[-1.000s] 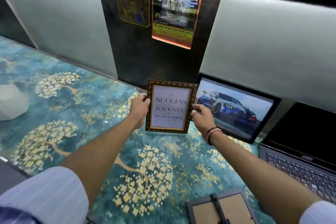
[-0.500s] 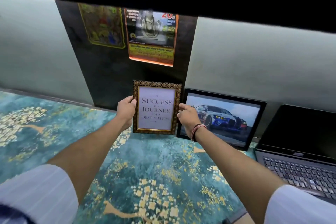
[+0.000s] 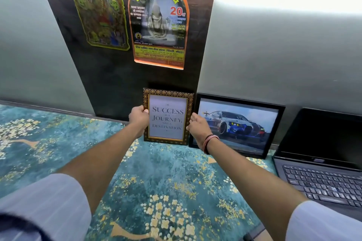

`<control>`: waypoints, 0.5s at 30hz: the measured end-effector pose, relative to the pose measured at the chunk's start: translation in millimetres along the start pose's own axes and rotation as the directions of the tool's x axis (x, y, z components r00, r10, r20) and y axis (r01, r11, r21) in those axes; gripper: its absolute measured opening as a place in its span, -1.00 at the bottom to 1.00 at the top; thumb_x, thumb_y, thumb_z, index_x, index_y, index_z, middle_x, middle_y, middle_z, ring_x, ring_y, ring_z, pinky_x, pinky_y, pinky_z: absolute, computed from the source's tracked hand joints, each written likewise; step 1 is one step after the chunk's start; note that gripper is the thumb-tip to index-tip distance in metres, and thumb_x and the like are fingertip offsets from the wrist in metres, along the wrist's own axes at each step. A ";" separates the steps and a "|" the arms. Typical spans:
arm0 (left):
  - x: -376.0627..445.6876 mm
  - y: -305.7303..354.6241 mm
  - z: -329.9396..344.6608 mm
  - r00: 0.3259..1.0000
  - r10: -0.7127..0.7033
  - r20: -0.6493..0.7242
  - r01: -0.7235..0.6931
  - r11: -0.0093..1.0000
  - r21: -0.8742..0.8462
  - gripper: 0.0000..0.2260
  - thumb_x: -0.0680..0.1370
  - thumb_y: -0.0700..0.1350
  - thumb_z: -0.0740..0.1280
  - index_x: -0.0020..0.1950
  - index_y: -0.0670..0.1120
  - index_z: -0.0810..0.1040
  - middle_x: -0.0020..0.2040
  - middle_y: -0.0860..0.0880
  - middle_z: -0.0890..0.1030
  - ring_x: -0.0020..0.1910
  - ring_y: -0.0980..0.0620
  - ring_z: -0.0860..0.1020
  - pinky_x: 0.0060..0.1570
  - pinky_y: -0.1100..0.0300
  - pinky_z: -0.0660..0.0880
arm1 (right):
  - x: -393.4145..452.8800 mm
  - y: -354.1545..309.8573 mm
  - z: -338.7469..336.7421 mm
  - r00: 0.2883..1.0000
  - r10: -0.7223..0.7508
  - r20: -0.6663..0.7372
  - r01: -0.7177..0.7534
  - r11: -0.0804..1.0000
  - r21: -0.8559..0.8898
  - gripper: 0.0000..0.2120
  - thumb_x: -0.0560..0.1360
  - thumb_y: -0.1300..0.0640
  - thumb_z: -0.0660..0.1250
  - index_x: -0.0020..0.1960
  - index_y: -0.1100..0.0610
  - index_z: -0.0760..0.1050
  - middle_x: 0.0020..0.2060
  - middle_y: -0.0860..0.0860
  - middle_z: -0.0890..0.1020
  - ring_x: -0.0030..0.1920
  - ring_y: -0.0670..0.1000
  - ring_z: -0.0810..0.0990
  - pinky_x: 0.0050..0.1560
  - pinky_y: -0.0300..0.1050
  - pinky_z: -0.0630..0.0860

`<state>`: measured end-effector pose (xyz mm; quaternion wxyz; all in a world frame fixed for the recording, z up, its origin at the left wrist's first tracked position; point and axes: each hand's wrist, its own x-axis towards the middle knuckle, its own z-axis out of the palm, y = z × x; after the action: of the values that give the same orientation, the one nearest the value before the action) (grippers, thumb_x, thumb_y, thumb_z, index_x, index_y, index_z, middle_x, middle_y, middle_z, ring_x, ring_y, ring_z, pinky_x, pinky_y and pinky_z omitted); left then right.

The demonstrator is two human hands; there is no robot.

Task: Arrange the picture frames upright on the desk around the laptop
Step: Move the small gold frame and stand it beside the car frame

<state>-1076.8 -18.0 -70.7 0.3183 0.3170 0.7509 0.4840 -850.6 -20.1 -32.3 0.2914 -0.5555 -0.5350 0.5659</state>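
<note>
Both arms stretched toward the far edge of a desk covered in a teal cloth with gold blossom trees [image 3: 64,143]. Between the hands, a small portrait frame with an ornate brown-and-gold patterned border [image 3: 168,116] and the printed words "Success is a journey, not a destination", standing upright, bottom edge on the cloth, close in front of a dark wooden wall panel [image 3: 109,76]. Left hand [image 3: 138,117] curled round the frame's left edge, thumb on the front border. Right hand [image 3: 196,125], with a red-and-dark thread band at the wrist, closed on the right edge, fingertips on the border.

Just right of it, touching or nearly so, a wider black-framed picture of a blue-and-white racing car [image 3: 237,125], propped leaning back against the pale grey wall. Further right, an open black laptop [image 3: 323,162] with a dark screen. On the panel above, two religious posters: a green-and-gold one [image 3: 100,10] left, an orange-bordered one [image 3: 158,23] right.
</note>
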 end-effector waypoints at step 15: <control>1.1 -25.2 12.1 0.993 -0.062 0.102 0.073 0.992 -0.107 -0.60 0.60 -0.33 0.22 0.38 -0.02 0.53 0.17 -0.11 0.71 0.04 -0.14 0.70 -0.21 -0.10 0.72 | -14.3 -5.1 14.7 1.000 -0.001 -0.028 -0.001 0.996 -0.084 -0.33 0.54 0.37 0.04 0.63 0.11 0.02 0.39 0.21 0.48 0.37 0.31 0.46 0.31 0.30 0.44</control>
<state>-1072.2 -19.1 -98.2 0.3882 0.2968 0.7167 0.4975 -862.8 -36.1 -25.8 0.2754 -0.5753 -0.5541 0.5350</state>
